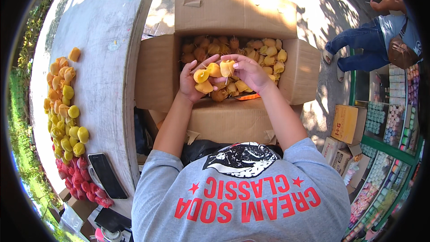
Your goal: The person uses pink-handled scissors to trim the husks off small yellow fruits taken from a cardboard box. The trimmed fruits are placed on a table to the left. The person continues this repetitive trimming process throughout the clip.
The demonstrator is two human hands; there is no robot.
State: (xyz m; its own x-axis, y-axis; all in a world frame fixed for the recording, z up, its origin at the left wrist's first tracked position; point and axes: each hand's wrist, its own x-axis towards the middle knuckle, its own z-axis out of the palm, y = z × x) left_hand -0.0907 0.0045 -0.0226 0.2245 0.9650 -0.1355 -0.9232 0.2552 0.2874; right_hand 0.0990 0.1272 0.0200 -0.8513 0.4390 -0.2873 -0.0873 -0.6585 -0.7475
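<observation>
Both my hands are raised over an open cardboard box point(233, 123) in front of me. Cupped and palm up, my left hand point(187, 83) holds several yellow-orange artificial rosebuds point(201, 75). Between the thumb and fingers of my right hand point(251, 74) is a paler orange artificial rosebud point(227, 68), close beside those in the left. A thin stem shows below it. More yellow and orange flower heads point(269, 58) fill the box, partly hidden by my hands. A slim orange-and-black object point(247, 97) lies at the box's near inner edge, its kind unclear.
A long whitish table point(109, 62) runs along my left. Orange, yellow and red flower heads point(67, 107) lie on it near a black-screened phone point(107, 175). At the right, another person point(371, 47) stands by green-framed shelves point(389, 152); small cartons point(347, 123) are stacked beside them.
</observation>
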